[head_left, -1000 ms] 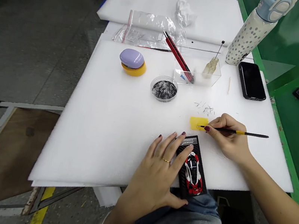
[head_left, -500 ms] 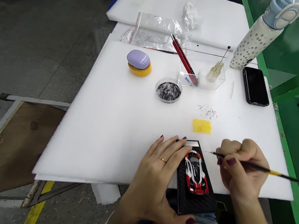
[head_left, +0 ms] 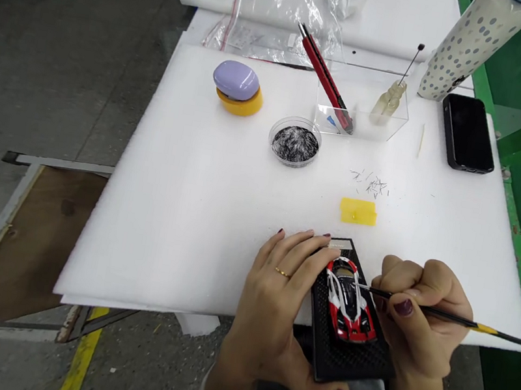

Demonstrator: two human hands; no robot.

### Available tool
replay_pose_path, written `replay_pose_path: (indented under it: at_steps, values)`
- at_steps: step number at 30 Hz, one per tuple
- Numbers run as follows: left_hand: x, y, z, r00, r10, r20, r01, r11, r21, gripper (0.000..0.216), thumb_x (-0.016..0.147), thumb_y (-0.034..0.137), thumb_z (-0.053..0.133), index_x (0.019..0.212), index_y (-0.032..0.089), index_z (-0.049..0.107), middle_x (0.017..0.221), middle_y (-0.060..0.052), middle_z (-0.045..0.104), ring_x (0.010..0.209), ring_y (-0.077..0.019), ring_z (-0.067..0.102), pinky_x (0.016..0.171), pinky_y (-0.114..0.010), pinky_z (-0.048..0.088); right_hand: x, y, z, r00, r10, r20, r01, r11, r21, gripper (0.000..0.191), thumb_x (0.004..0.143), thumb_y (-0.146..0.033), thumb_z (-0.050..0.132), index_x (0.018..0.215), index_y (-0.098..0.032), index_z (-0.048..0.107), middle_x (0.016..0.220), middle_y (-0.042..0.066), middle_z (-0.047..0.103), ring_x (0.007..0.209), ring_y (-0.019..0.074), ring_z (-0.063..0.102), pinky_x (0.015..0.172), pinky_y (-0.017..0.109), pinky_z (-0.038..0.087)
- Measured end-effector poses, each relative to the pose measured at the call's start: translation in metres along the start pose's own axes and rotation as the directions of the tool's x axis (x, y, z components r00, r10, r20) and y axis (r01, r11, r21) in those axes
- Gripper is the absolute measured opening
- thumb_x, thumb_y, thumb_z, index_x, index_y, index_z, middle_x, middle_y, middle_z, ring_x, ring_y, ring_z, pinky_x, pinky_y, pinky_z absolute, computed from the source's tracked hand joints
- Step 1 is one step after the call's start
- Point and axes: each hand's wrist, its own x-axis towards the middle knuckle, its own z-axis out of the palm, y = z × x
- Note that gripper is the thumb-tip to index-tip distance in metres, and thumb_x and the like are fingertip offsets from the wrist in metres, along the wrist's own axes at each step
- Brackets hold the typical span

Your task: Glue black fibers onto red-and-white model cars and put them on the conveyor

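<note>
A red, white and black model car (head_left: 351, 300) sits on a black textured display base (head_left: 347, 360). My left hand (head_left: 277, 296) grips that base from its left side, fingers over the far end and thumb at the near edge. In my right hand (head_left: 423, 320) is a thin black paintbrush (head_left: 449, 315) with a yellow band, pinched near its front. Its fine tip is over the car's right side, by the cabin; whether it touches I cannot tell. Just beyond the base lies a yellow piece of tape (head_left: 358, 212), with short black fibres (head_left: 375, 185) scattered behind it.
A round clear dish (head_left: 294, 142) holds black fibres. Behind it, a clear box (head_left: 358, 125) contains a red pen-like cutter (head_left: 326, 77) and a small glass bottle (head_left: 389, 100). A purple-and-yellow case (head_left: 238, 88) stands left; a phone (head_left: 468, 133) and spotted bottle (head_left: 476, 48) stand right.
My right hand has moved the brush tip leftward, from beside the base to over the car. My left hand keeps its hold, and the view has tilted slightly downward.
</note>
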Motion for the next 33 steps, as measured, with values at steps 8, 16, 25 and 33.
replay_pose_path:
  at_steps: [8,16,25,33]
  values:
    - [-0.0005,0.0009,-0.0015,1.000,-0.011,0.013,0.011,1.000,0.004,0.101,0.077,0.098,0.033,0.136,0.020,0.059,0.142,-0.012,0.064,0.135,-0.0360,0.056,0.125,-0.056,0.027,0.0000,0.0003,0.0008,1.000,0.005,0.001,-0.005,1.000,-0.001,0.020,0.090,-0.025,0.072,0.080,-0.026,0.056,0.060,-0.001,0.052,0.054,0.0152,0.041,0.050,0.032,0.032]
    - [0.0005,0.0062,-0.0036,1.000,0.002,0.029,-0.003,1.000,0.015,0.092,0.081,0.089,0.040,0.139,0.019,0.055,0.145,-0.012,0.061,0.138,-0.0339,0.052,0.127,-0.053,0.022,-0.0002,0.0002,0.0053,1.000,-0.009,-0.013,0.008,1.000,-0.028,0.024,0.090,-0.027,0.073,0.077,-0.025,0.053,0.057,-0.002,0.048,0.052,0.0144,0.038,0.049,0.032,0.031]
    - [-0.0017,0.0052,-0.0037,0.999,0.005,0.041,-0.006,1.000,0.029,0.098,0.081,0.093,0.035,0.141,0.018,0.055,0.145,-0.013,0.060,0.139,-0.0343,0.051,0.126,-0.053,0.023,-0.0005,0.0003,0.0057,0.999,-0.014,-0.029,0.014,1.000,-0.009,0.024,0.088,-0.025,0.075,0.077,-0.025,0.053,0.057,-0.002,0.047,0.052,0.0140,0.038,0.048,0.031,0.031]
    - [-0.0013,0.0077,-0.0048,1.000,-0.014,0.027,0.014,1.000,0.013,0.100,0.079,0.094,0.036,0.140,0.018,0.057,0.145,-0.013,0.061,0.138,-0.0357,0.053,0.127,-0.054,0.023,-0.0004,0.0038,-0.0002,0.997,-0.061,0.037,0.059,0.997,0.041,0.016,0.090,-0.015,0.069,0.082,-0.023,0.057,0.062,-0.001,0.054,0.055,0.0131,0.041,0.049,0.030,0.033]
